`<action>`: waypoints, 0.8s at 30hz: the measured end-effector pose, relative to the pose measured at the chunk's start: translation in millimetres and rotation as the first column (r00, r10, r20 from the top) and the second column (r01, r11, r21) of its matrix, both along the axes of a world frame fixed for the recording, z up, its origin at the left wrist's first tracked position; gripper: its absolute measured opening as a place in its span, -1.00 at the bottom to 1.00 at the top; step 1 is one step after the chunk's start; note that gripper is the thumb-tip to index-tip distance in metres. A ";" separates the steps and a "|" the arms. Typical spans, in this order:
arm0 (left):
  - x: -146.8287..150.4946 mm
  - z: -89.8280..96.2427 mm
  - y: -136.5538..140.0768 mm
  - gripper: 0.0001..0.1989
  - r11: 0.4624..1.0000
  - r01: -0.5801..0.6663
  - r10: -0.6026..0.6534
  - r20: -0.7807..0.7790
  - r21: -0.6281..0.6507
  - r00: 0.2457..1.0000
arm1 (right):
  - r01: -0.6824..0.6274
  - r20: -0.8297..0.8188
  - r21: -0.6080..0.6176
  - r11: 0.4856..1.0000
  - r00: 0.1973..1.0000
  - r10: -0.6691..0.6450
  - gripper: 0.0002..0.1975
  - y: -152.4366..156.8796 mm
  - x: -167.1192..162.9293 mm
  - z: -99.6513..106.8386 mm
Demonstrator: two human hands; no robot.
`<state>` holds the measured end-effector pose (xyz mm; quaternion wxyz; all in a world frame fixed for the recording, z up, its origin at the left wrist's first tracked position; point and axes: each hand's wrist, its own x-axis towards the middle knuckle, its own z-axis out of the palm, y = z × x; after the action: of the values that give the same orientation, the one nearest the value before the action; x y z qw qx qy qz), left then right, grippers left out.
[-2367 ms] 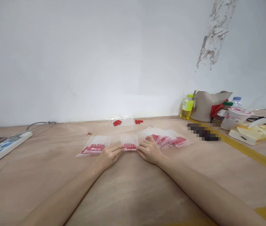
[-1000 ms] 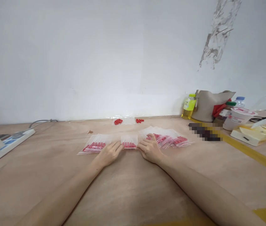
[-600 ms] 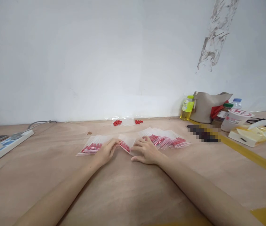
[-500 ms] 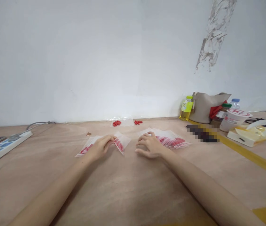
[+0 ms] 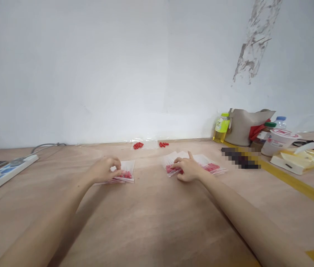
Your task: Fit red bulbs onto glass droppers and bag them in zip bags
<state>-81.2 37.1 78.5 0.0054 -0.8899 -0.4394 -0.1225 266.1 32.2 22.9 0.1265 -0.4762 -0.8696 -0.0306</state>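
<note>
My left hand (image 5: 106, 170) has its thumb and fingertips closed at the left side of a small clear plastic bag (image 5: 129, 166) of red pieces. That bag lies on other similar bags on the left, partly hidden under the hand. My right hand (image 5: 188, 169) rests over the left end of a fanned pile of plastic bags (image 5: 208, 163), each with red pieces near its lower edge. Its fingers are spread, the tips touching the leftmost bags, with one finger pointing up. The exact contact under that palm is hidden.
Two groups of red pieces (image 5: 138, 145) lie on clear plastic by the wall. At left is a power strip (image 5: 15, 168) with cables. Rightward stand a yellow-green bottle (image 5: 221, 128), a grey bag (image 5: 239, 128), a white tub (image 5: 280, 142) and a tissue pack (image 5: 298, 159).
My left hand has moved left, bringing the bag from the middle onto the left stack. My right hand has shifted slightly right, and bags at the pile's left end now show red pieces.
</note>
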 end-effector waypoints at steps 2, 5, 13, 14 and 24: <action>20.7 -9.2 -6.4 -0.68 0.991 0.082 -0.084 0.016 0.102 0.996 | -0.046 -0.032 -0.015 0.999 0.998 0.045 -0.52 -3.4 -10.9 -2.4; 53.4 -31.4 -17.5 -0.81 0.964 0.222 -0.231 0.051 0.145 0.972 | -0.111 -0.091 -0.008 0.994 0.990 0.110 -0.53 -10.6 -29.5 -7.9; 85.2 -68.9 -16.5 -0.74 0.940 0.293 -0.311 0.086 0.178 0.946 | -0.145 -0.155 0.279 0.949 0.969 0.193 -0.56 -13.5 -56.6 -27.5; 84.3 -69.9 -14.0 -0.77 0.934 0.300 -0.318 0.075 0.192 0.945 | -0.146 -0.131 0.320 0.936 0.972 0.196 -0.60 -12.2 -56.0 -29.0; 81.8 -87.4 -1.2 -0.78 0.819 0.300 -0.370 0.051 0.489 0.928 | -0.145 -0.032 0.496 0.856 0.982 0.185 -0.81 -4.4 -43.6 -41.6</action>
<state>0.7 35.8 -8.9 0.1689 -0.9135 -0.2316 -0.2885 222.5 27.8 -18.8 0.2797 -0.3530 -0.8650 -0.2212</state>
